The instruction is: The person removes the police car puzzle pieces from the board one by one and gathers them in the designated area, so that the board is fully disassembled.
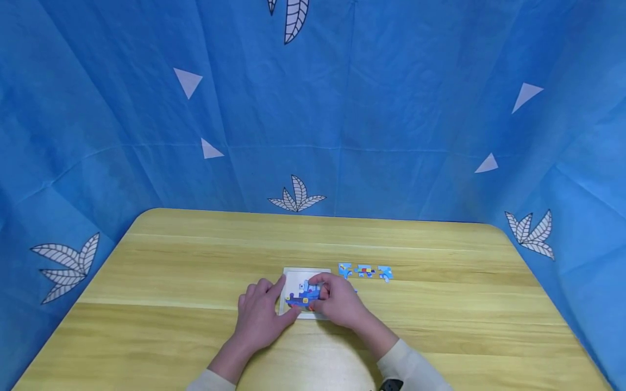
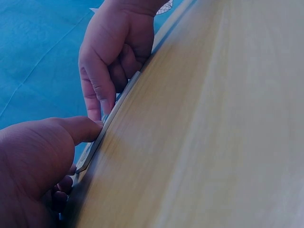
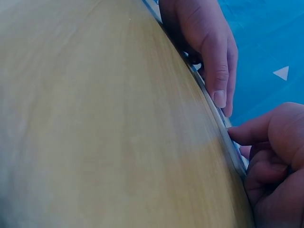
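Note:
A small white puzzle tray (image 1: 307, 269) lies on the table, with a blue vehicle picture (image 1: 296, 301) partly pieced together in it. My left hand (image 1: 256, 316) grips the tray's left side, index fingertip at the far left corner and thumb at the near edge. In the left wrist view that thumb lies along the edge, the other fingers bent at the corner. Over the tray's right half, my right hand (image 1: 339, 302) pinches a blue puzzle piece (image 1: 313, 291) between thumb and index finger. Its remaining fingers are curled in, hiding much of the piece.
Beyond the right hand, loose puzzle pieces lie in a row: a left one (image 1: 344, 270), a middle one with coloured blocks (image 1: 364, 270) and a right one (image 1: 385, 272). Part of another blue piece shows behind the right hand. A blue curtain (image 1: 391, 108) hangs behind the wooden table (image 1: 464, 304).

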Tool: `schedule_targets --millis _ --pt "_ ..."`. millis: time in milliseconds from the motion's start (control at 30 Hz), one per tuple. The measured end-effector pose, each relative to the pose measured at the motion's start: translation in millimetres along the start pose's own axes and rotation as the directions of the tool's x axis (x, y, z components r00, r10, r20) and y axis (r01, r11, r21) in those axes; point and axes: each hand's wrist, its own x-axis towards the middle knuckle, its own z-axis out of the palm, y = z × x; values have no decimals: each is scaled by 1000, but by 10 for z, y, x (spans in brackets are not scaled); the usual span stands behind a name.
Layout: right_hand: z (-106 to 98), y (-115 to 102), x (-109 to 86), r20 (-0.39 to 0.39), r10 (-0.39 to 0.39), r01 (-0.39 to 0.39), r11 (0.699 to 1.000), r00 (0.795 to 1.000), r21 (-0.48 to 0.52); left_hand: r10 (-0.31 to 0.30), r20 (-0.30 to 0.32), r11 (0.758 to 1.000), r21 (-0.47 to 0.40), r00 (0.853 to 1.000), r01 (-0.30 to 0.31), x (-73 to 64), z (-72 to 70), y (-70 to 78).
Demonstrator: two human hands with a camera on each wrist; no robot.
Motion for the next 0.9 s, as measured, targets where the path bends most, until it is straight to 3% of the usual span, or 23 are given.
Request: schedule_targets --millis 400,900 --pt "-15 -11 15 33 2 -2 1000 999 -3 -12 19 1000 -10 1000 12 9 -18 17" --pt "-18 -4 7 14 25 -27 992 1000 122 -21 29 1000 -5 999 21 19 -4 11"
